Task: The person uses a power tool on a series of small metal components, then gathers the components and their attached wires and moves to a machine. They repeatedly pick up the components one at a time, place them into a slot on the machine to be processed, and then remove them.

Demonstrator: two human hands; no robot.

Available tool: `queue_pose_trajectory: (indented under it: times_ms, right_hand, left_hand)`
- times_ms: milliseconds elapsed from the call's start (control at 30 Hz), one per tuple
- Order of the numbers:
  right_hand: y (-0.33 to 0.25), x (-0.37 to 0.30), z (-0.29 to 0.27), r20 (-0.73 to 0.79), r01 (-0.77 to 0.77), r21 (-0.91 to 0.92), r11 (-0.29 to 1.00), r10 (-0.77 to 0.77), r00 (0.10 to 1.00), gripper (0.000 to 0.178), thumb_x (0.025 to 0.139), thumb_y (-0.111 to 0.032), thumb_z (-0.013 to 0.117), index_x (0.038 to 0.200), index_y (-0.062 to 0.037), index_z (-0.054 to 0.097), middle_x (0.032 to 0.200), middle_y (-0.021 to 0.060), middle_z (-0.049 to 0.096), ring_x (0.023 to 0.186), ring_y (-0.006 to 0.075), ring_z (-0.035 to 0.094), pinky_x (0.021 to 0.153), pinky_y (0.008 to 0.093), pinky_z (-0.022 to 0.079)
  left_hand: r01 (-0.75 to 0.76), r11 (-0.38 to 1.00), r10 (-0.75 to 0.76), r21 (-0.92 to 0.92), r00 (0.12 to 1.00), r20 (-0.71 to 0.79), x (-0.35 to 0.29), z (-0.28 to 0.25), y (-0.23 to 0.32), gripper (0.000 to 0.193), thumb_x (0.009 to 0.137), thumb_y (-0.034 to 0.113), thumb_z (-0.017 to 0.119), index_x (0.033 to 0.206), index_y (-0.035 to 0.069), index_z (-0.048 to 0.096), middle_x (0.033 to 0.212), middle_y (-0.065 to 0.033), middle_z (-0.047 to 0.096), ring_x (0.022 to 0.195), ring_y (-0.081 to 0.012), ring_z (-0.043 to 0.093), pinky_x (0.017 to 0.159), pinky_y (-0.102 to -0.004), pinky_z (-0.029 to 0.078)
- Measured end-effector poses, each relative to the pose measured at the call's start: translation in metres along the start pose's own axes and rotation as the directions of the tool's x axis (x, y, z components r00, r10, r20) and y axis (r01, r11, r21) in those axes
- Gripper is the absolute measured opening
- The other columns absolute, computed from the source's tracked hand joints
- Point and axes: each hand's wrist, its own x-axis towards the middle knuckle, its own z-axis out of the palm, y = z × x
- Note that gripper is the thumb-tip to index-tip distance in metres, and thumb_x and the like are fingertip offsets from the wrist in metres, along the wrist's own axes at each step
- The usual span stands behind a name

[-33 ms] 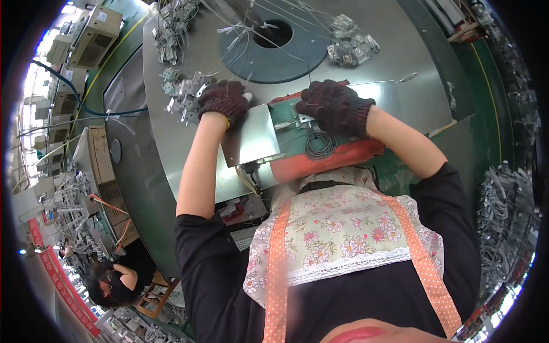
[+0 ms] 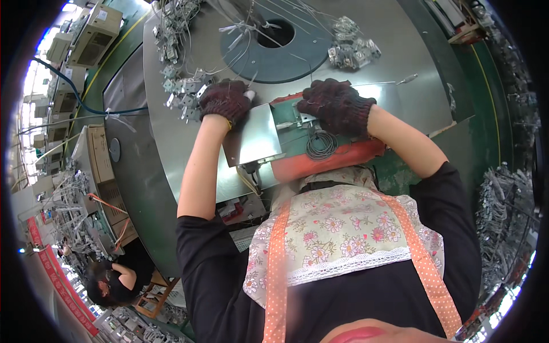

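My left hand (image 2: 225, 104), in a dark red knitted glove, is curled behind a shiny metal box-like cover (image 2: 254, 137), beside a heap of small metal brackets with wires (image 2: 186, 91). A small pale tip shows at its thumb side; what the fingers hold is hidden. My right hand (image 2: 337, 108), gloved alike, is closed on a small silvery metal piece (image 2: 307, 118), mostly hidden under its fingers. A coil of thin grey cable (image 2: 321, 145) lies just below that hand. A pale slim connector (image 2: 285, 124) lies between the cover and the metal piece.
A red-orange pad (image 2: 320, 164) lines the near table edge. Beyond my hands, a dark round plate (image 2: 240, 66) with a central hole carries wires. More metal parts (image 2: 354, 51) lie at far right; a thin rod-like tool (image 2: 407, 79) rests nearby. Another person (image 2: 117, 277) sits at lower left.
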Motion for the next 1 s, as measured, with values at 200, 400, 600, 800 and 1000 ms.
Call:
queue_pose_trajectory:
  times_ms: [200,400,600,800,1000]
  right_hand:
    - [-0.02,-0.006,0.012,-0.106,-0.191,-0.083,0.978,0.182,0.978,0.023,0.085,-0.015,0.063,0.107,-0.0091,0.067,0.099,0.014,0.064,0.101,0.0335,0.061,0.088,0.0468,0.049]
    - [-0.032,-0.015,0.029,-0.108,-0.289,0.069,0.955,0.295,0.949,0.04,0.088,-0.012,0.06,0.128,-0.0051,0.059,0.106,0.0211,0.063,0.105,0.0379,0.061,0.089,0.0506,0.049]
    - [-0.04,-0.011,0.038,-0.176,-0.3,0.254,0.92,0.349,0.921,0.062,0.076,-0.016,0.075,0.132,0.0006,0.055,0.111,0.0246,0.062,0.104,0.0417,0.062,0.091,0.0501,0.051]
    - [-0.015,-0.01,0.032,-0.208,-0.101,0.417,0.903,0.203,0.957,0.054,0.079,-0.019,0.077,0.126,-0.0006,0.059,0.108,0.0231,0.064,0.104,0.0407,0.063,0.09,0.0484,0.053]
    - [0.017,-0.018,-0.007,-0.261,-0.105,0.516,0.85,0.273,0.926,0.027,0.094,-0.017,0.065,0.118,-0.0048,0.066,0.108,0.0195,0.067,0.104,0.039,0.065,0.094,0.0464,0.053]
  left_hand:
    - [-0.079,0.973,-0.062,-0.216,0.813,-0.579,-0.029,0.018,0.022,0.032,0.094,0.034,0.068,0.115,0.01,0.073,0.102,-0.0174,0.073,0.1,-0.0351,0.069,0.092,-0.0471,0.052]
    - [-0.294,0.951,0.148,-0.098,0.709,-0.689,-0.052,0.03,0.052,0.03,0.092,0.031,0.071,0.11,0.008,0.073,0.097,-0.0138,0.072,0.097,-0.0319,0.068,0.097,-0.0439,0.05]
    - [-0.531,0.845,0.52,0.058,0.793,-0.319,-0.047,0.031,0.099,0.035,0.084,0.029,0.065,0.112,0.009,0.07,0.108,-0.0144,0.071,0.108,-0.0311,0.066,0.099,-0.0448,0.047]
    - [-0.508,0.861,0.449,-0.024,0.781,-0.434,-0.058,0.034,0.109,0.041,0.089,0.032,0.064,0.122,0.008,0.068,0.116,-0.0158,0.071,0.115,-0.033,0.065,0.109,-0.0479,0.042]
    - [-0.404,0.915,0.352,0.008,0.786,-0.508,-0.058,0.055,0.093,0.048,0.09,0.036,0.066,0.127,0.005,0.064,0.122,-0.0182,0.07,0.119,-0.0341,0.064,0.112,-0.0479,0.041]
